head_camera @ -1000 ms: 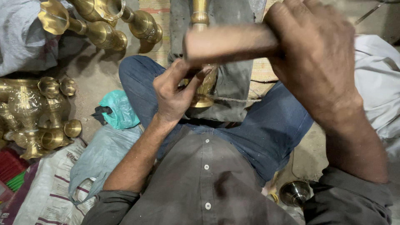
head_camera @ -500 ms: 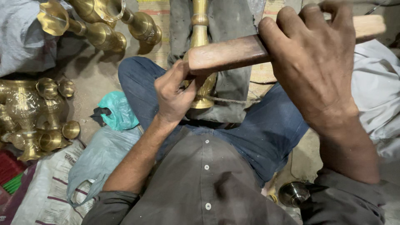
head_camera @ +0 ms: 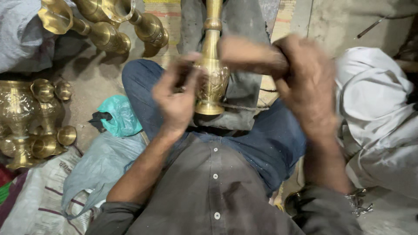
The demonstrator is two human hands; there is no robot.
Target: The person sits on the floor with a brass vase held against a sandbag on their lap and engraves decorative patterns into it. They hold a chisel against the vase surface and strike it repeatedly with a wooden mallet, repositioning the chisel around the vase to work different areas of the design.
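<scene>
Motion smeared the right hand [head_camera: 305, 82] and the wooden mallet [head_camera: 250, 56] in its grip — the mallet's head end could not be made out. The left hand [head_camera: 176, 98] was blurred too, its fingertips hiding part of the brass vase [head_camera: 212, 80], whose top ran off the upper edge. The brass vessels [head_camera: 26, 117] at left were cut by the frame — as was a dark round object [head_camera: 296, 202] half hidden behind the right sleeve.
</scene>
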